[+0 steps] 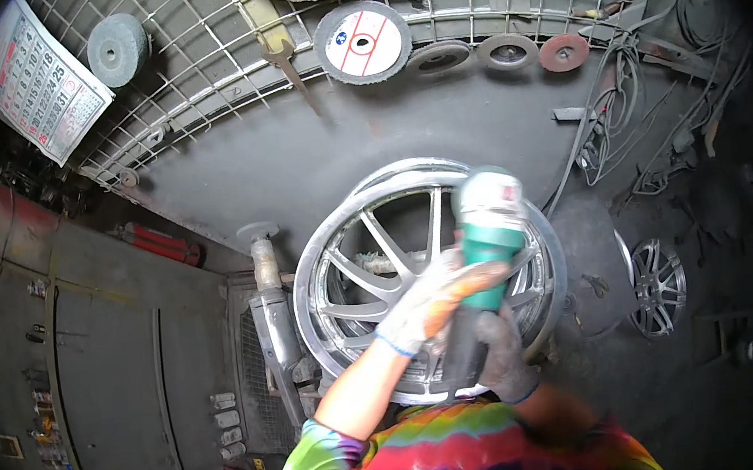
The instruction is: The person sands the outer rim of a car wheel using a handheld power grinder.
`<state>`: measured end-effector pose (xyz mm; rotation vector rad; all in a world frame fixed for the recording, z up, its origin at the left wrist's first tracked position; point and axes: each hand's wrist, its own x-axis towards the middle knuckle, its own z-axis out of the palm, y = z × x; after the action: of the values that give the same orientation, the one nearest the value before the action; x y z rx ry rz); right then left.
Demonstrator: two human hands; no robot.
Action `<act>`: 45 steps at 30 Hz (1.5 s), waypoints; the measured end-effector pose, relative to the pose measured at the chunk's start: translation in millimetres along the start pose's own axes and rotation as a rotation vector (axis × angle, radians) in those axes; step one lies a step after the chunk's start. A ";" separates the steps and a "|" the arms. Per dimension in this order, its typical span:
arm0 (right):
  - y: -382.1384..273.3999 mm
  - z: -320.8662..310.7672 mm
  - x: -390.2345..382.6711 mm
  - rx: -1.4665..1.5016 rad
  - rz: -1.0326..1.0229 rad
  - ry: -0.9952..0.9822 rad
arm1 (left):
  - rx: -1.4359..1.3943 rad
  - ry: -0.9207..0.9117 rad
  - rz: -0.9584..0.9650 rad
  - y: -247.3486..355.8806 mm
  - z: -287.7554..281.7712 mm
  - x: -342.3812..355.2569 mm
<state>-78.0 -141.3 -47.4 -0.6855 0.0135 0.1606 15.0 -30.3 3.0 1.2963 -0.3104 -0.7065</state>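
A silver multi-spoke alloy wheel rim point(372, 240) stands in front of me, its spoked face turned toward me. Over its right side I hold a green angle grinder point(488, 250) with a pale head and a dark rear body. My left hand point(440, 300), in a whitish work glove with orange patches, is closed round the green part of the body. Lower down, my right hand point(507, 359), in a greyish glove, is closed round the dark rear part. The grinder's head is slightly blurred and its disc is hidden, so I cannot tell whether it touches the rim.
Grinding discs point(364, 41) and an open-end wrench point(284, 60) hang on a wire grid point(197, 46) ahead. A metal post tool point(272, 316) stands left of the rim. Cables point(616, 96) hang at the right, above a second wheel rim point(656, 287). Pliers point(596, 284) lie nearby.
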 end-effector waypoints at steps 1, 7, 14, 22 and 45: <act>-1.8 -1.2 -2.2 0.089 0.045 0.010 | 0.080 -0.012 0.016 13.1 14.9 2.3; -26.5 31.3 -2.7 -0.211 0.173 -0.195 | -0.342 -0.008 0.093 -26.8 -10.4 -41.4; 4.7 77.6 39.7 -0.630 0.471 -0.533 | -0.888 0.284 0.539 -56.2 -28.6 -102.4; -4.1 81.6 41.3 -0.620 0.465 -0.333 | -0.963 0.148 0.436 -64.6 -45.4 -86.1; 23.7 114.9 51.1 -0.723 0.579 -0.245 | -0.980 0.276 0.474 -48.2 -52.2 -99.6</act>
<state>-35.8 -43.4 23.4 -1.3693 -0.0861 0.8324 -44.3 67.8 -39.5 0.3414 -0.0142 -0.1939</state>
